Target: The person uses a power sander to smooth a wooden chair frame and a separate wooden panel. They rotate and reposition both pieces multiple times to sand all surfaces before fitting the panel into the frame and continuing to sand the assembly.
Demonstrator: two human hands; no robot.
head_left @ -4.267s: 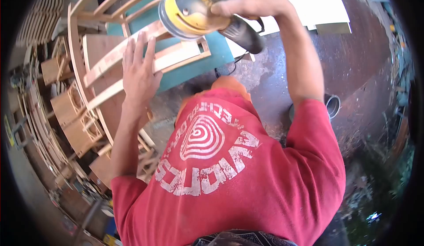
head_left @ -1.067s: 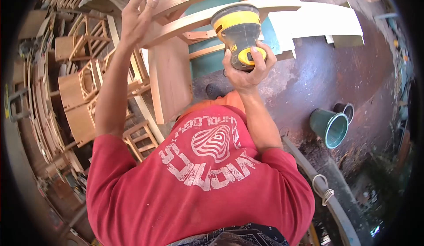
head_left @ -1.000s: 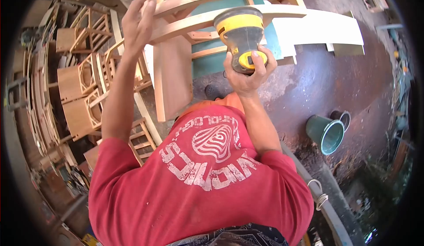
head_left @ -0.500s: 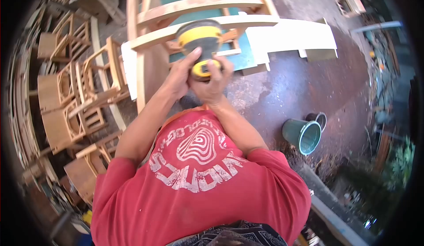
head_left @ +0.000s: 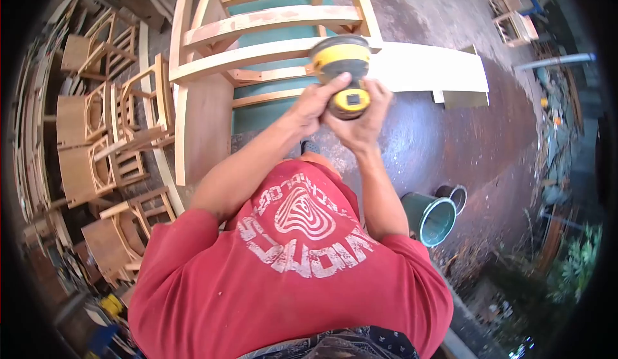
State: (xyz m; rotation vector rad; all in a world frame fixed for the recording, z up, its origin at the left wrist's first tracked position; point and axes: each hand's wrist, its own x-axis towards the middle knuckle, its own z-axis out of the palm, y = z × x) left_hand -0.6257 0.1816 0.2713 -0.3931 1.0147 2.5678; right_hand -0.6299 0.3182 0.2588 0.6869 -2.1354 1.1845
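A yellow and black orbital sander [head_left: 341, 55] is gripped between both hands at the right end of a curved wooden rail. My left hand [head_left: 315, 106] wraps its near side, thumb laid over the dark middle of the body. My right hand [head_left: 365, 119] closes around the rear, beside the round yellow end. The rail [head_left: 251, 61] belongs to a pale wooden chair frame [head_left: 277, 19], and the sander's dark head overlaps the rail's corner, hiding its underside. A flat wooden side panel [head_left: 206, 127] reaches down at the frame's left.
Several unfinished wooden chairs [head_left: 84, 121] are stacked along the left. Beyond the frame's right corner lies a white board [head_left: 428, 69]. A green bucket [head_left: 428, 220] and a dark bucket [head_left: 454, 195] stand on the shiny floor [head_left: 450, 140] at lower right.
Both hands have slid the sander rightward along the rail, from its middle to the right end. The view has shifted, so the frame sits farther left.
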